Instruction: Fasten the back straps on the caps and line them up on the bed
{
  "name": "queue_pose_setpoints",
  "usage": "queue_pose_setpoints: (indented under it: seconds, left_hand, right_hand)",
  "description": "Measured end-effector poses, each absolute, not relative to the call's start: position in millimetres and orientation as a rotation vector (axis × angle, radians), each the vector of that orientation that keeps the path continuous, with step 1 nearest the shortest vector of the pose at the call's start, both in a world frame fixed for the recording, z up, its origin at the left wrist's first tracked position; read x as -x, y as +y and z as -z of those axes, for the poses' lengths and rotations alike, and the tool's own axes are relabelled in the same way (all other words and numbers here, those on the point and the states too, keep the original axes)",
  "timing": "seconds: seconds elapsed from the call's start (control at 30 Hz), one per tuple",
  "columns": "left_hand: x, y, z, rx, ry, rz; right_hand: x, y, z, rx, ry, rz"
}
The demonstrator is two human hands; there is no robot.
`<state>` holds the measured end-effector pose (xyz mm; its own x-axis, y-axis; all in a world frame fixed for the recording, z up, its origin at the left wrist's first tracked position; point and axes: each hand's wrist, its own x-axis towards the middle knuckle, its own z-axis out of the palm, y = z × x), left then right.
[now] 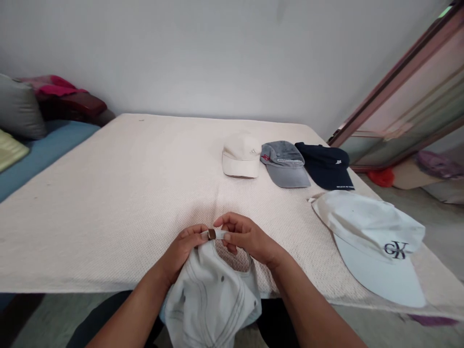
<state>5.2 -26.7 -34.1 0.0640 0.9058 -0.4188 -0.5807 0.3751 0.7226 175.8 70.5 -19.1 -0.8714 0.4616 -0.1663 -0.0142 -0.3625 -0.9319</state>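
Observation:
A pale denim-like baseball cap [213,299] hangs at the table's front edge, its back opening toward the table. Its white adjusting strap [220,234] runs through a small brown-and-metal buckle [211,234]. My left hand [188,244] pinches the strap at the buckle's left side, thumb on top. On the other side, my right hand [246,237] grips the strap between thumb and fingers, just right of the buckle. The cap's brim is mostly hidden beneath the crown.
On the white-covered table [108,208] lie a cream cap [241,154], a grey cap [284,164] and a navy cap [326,164] in a row. A large white cap [373,241] with dark letters is nearer, at right. Cushions [21,108] lie at far left.

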Motion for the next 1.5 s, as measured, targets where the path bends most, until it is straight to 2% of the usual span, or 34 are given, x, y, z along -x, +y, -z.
queue_pose_setpoints:
  seconds: [0.3,0.47,0.63,0.8,1.0,1.2,1.5]
  left_hand:
    - [-8.1,-28.1,31.3,-0.391,0.923,-1.132]
    - [-7.8,-27.0,34.0,-0.369,0.932,-1.157]
    - [-5.7,-25.9,32.1,-0.355,0.839,-1.233]
    - [-7.5,-26.3,24.2,-0.349,0.837,-1.229]
    - [-9.0,-29.3,24.5,-0.449,0.993,-1.105]
    - [-4.1,-29.5,32.2,-0.512,1.353,-1.091]
    - [-9.5,-28.9,25.3,-0.699,1.26,-1.02]
  right_hand:
    - [-174.0,66.9,22.9,0.475,-1.562,-2.342]
    - [-173.4,65.8,22.6,0.553,-1.585,-2.303]
    - [-180.6,68.3,22.7,0.646,-1.642,-2.399]
    - [-183.7,67.2,26.9,0.681,-1.502,-2.426]
    - [-180.3,63.1,26.6,0.642,-1.338,-2.439]
    - [-181.1,62.7,25.7,0.558,-1.189,-2.546]
    - [-180.3,62.4,24.5,0.631,-1.339,-2.475]
